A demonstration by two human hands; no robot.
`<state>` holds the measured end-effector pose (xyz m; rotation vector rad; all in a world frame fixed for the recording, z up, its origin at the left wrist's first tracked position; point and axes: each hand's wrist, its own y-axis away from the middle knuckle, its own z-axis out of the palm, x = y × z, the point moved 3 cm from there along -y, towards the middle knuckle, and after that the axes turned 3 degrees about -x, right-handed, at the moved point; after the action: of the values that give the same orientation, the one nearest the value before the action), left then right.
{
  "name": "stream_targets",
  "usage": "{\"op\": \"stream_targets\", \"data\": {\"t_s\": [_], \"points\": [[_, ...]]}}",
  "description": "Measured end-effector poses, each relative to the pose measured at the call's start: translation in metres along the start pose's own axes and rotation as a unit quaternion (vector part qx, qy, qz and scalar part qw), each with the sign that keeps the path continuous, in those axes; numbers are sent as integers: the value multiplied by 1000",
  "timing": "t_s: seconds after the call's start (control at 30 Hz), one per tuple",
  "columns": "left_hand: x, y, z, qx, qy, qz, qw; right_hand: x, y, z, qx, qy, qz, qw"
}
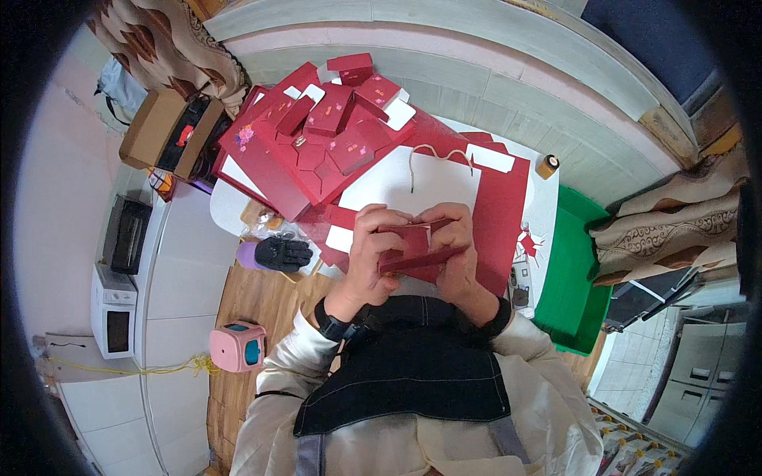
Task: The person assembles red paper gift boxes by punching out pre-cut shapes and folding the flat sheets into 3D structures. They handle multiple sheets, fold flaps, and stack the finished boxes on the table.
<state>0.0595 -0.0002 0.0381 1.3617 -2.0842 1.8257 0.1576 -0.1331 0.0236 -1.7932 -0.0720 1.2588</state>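
Above the near side of the table, both my hands hold a small red cardboard box [414, 242], partly folded, with its flaps standing apart. My left hand [367, 252] grips its left side, fingers curled over the upper edge. On the other side my right hand [458, 252] is closed on the right wall and flap. Beneath them lies a large red cardboard sheet [505, 214] with a white panel [381, 181] and a thin twisted cord [413, 166]. Farther off, several small red boxes [327, 111] with floral prints are piled on flat red cardboard [258, 151].
A green plastic bin [585, 262] stands right of the white table. A small brown bottle [548, 165] sits at the table's far right corner, red scraps [530, 240] nearer. Left are a black and purple glove [282, 254], an open brown carton [151, 127] and a pink stool [236, 347].
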Motion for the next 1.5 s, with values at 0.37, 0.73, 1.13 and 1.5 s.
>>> {"op": "stream_targets", "data": {"t_s": [0.37, 0.73, 1.13, 1.5], "points": [[5, -30, 11, 46, 60, -154, 985, -19, -39, -10, 39, 108, -22, 993], [-3, -28, 12, 73, 80, -48, 993, -15, -38, -3, 98, 22, -69, 993], [-5, -30, 11, 104, 146, -113, 977, -13, -39, -4, 128, 33, -14, 991], [-5, -31, 11, 124, 99, -91, 983, -9, -35, -1, 145, 1, -20, 989]]}}
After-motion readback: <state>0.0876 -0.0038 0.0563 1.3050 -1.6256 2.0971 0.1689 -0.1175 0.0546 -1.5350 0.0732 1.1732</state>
